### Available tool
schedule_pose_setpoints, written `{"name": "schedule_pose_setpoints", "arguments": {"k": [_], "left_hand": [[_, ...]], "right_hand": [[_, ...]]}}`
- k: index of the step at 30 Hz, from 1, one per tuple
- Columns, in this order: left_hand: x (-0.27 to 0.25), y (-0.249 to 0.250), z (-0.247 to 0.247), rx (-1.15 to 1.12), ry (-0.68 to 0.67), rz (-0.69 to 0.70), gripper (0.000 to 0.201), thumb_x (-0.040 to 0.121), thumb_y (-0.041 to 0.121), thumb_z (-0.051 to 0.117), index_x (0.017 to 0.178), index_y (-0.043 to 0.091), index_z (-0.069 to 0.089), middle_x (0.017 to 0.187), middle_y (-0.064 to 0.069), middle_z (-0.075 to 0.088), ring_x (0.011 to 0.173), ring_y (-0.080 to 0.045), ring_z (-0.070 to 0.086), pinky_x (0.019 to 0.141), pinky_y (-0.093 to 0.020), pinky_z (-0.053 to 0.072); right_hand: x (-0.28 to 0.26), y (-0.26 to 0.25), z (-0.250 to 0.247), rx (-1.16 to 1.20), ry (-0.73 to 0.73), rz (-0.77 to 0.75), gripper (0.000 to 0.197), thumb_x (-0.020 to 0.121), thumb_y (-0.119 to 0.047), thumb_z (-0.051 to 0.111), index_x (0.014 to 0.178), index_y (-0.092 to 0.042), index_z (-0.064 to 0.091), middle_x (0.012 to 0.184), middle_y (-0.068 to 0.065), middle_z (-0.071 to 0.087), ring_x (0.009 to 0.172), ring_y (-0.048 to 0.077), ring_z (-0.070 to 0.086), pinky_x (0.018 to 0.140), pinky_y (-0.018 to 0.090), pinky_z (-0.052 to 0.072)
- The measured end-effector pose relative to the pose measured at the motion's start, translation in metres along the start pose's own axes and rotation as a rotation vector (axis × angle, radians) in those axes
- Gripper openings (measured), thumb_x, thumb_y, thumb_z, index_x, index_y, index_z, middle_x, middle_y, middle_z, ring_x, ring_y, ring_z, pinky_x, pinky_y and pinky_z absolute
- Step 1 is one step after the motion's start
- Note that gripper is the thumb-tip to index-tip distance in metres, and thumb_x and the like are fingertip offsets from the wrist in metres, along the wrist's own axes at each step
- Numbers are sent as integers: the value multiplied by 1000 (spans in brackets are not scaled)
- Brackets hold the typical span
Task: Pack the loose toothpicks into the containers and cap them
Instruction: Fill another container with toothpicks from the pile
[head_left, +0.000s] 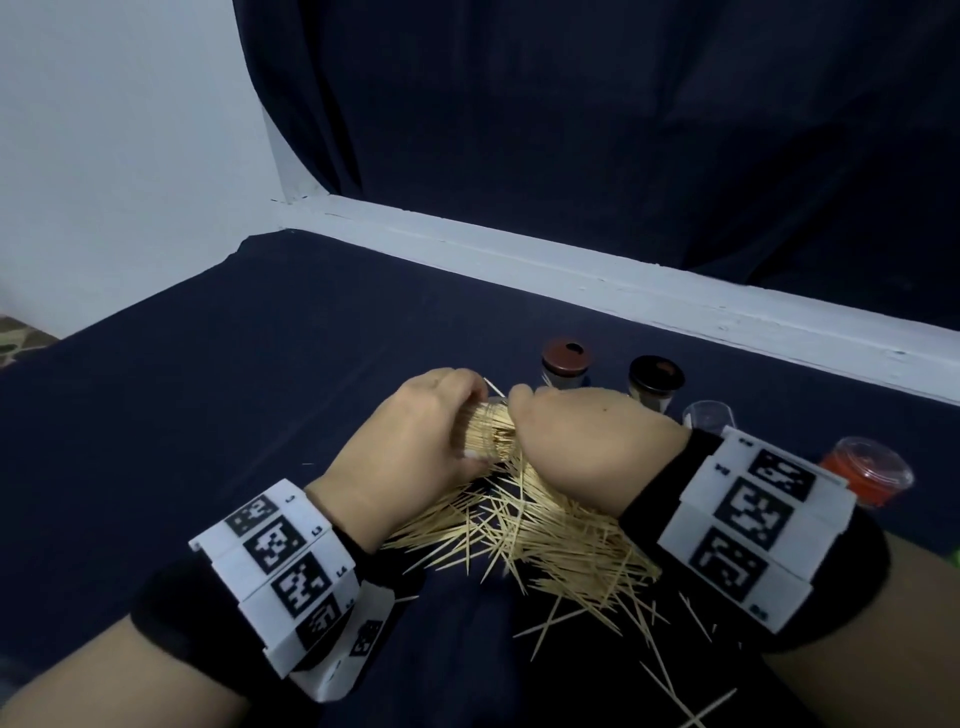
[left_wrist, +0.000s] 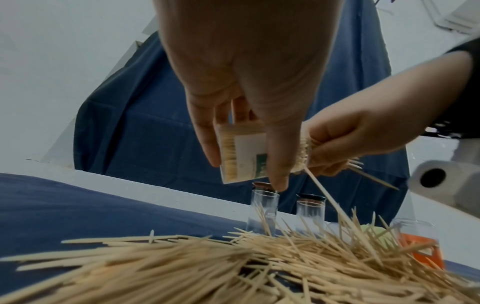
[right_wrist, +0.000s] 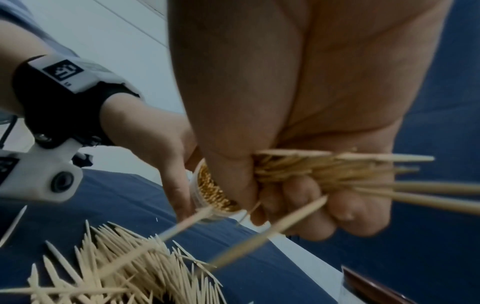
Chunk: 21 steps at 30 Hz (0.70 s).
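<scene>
My left hand (head_left: 415, 431) grips a clear toothpick container (left_wrist: 242, 154) tipped on its side above the table, thumb and fingers around its wall. The container (right_wrist: 215, 195) is packed with toothpicks, mouth facing my right hand. My right hand (head_left: 582, 441) is curled round a bundle of toothpicks (right_wrist: 324, 170) held at that mouth, with some ends sticking out past the fist. A big heap of loose toothpicks (head_left: 545, 535) lies on the dark blue cloth under both hands. In the head view the held container (head_left: 488, 431) shows only between the two hands.
Behind the hands stand two capped containers, one with a brown lid (head_left: 566, 358) and one with a dark lid (head_left: 655, 374). A clear empty container (head_left: 709, 415) and an orange-filled one (head_left: 867, 470) sit at the right. A white ledge (head_left: 571, 265) borders the table's far edge.
</scene>
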<state>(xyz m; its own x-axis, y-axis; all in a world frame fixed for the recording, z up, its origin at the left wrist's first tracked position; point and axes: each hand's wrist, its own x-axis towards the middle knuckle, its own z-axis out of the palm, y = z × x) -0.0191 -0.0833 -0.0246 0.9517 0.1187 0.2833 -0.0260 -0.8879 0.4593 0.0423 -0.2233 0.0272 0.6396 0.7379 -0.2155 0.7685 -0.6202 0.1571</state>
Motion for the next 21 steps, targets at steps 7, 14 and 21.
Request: {"name": "schedule_pose_setpoints", "arguments": {"k": [7,14,21], "left_hand": [[0,0,-1,-27,-9,-34,55,68,29,83,115,19,56,103,11,51,93,-9,52,83,-26,47],[0,-2,-2,-72,10,-71,54,68,32,83,114,22,56,105,11,53,96,-8,53,84,-27,47],[-1,3,1,-77,19,18,49,69,33,82,110,22,59,97,16,53,87,-2,51,78,-20,46]], "right_hand": [[6,12,5,416,40,7,86,90,-19,60,150,-25,-2,89,-2,53,68,11,54,57,29,44],[-8,30,18,802,308,122,44,72,-29,81,108,-35,56,100,-17,57,69,-3,49,62,15,38],[-5,14,35,860,508,41,22,81,-13,72,99,-25,74,93,-13,61,78,-1,56,72,13,44]]}}
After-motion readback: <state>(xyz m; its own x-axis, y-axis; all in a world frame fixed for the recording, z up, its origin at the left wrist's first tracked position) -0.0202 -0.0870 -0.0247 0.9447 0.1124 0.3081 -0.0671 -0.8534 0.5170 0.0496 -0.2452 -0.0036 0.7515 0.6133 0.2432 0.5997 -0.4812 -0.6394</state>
